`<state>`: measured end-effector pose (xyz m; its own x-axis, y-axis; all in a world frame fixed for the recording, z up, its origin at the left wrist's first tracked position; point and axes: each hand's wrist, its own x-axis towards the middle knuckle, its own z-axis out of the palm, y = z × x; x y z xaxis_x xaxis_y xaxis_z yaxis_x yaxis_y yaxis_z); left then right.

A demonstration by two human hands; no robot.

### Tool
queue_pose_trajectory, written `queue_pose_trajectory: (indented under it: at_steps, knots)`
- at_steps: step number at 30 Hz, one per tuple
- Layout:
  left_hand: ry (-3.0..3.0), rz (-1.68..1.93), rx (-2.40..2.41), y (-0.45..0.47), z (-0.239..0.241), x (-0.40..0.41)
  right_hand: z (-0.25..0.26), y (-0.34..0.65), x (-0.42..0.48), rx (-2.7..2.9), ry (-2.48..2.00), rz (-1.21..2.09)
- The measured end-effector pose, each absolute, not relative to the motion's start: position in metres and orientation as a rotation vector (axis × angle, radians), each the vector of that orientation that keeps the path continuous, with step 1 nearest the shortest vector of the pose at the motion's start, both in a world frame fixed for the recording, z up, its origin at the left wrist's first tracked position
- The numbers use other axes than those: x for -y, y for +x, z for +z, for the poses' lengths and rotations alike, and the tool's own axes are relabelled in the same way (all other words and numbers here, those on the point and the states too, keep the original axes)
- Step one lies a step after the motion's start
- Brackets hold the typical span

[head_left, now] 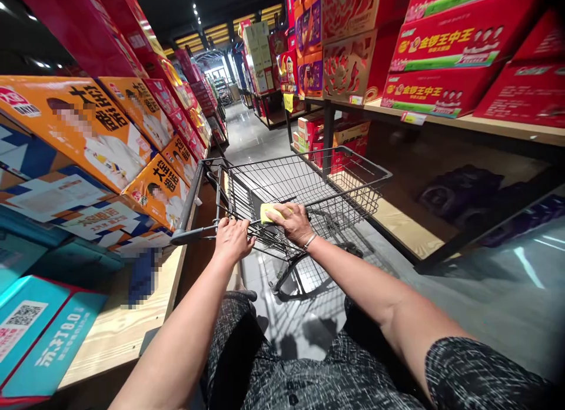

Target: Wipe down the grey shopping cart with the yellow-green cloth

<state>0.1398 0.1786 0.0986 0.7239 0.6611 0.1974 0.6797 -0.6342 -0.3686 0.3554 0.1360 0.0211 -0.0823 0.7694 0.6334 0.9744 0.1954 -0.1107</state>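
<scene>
A dark wire shopping cart (304, 169) stands sideways before me, its handle bar (189, 207) at the left end. My left hand (233, 236) is closed over the cart's near top rail, close to the handle. Just right of it, my right hand (295, 223) presses a yellow sponge (269, 212) against the same rail. The fingers lie over the sponge and hide part of it. A bracelet circles my right wrist. Inside, the cart's wire basket shows no goods.
Orange cartons (83, 127) and a turquoise box (48, 333) fill the wooden shelf close on my left. Red cartons (441, 51) are stacked on the right shelf (463, 119), which has a dark metal frame. A shiny grey aisle floor (251, 139) runs ahead between the displays.
</scene>
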Motion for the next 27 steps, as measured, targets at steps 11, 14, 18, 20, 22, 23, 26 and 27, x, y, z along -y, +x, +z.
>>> queue_pose_trajectory:
  at_steps: [11, 14, 18, 20, 22, 23, 26, 27]
  knots:
    - [-2.584, 0.062, 1.204, 0.173, 0.098, -0.169, 0.025, 0.429, -0.119, 1.423, -2.132, -0.255]
    - [-2.635, 0.063, 1.239, 0.191, 0.093, -0.169, 0.032, 0.376, -0.125, 1.533, -2.044, -0.202]
    - [-2.671, -0.030, 1.284, 0.199, 0.087, -0.175, 0.041, 0.336, -0.132, 1.702, -1.869, -0.148]
    - [-2.718, -0.094, 1.285, 0.195, 0.084, -0.180, 0.042, 0.348, -0.134, 1.795, -1.814, -0.161]
    - [-2.787, -0.165, 1.261, 0.189, 0.083, -0.187, 0.040, 0.379, -0.136, 1.833, -1.813, -0.199]
    - [-2.815, -0.194, 1.255, 0.186, 0.083, -0.190, 0.037, 0.398, -0.137, 1.804, -1.836, -0.221]
    - [-2.858, -0.236, 1.264, 0.182, 0.084, -0.203, 0.028, 0.447, -0.138, 1.606, -1.916, -0.272]
    - [-2.866, -0.240, 1.262, 0.182, 0.084, -0.207, 0.024, 0.456, -0.139, 1.563, -1.919, -0.287]
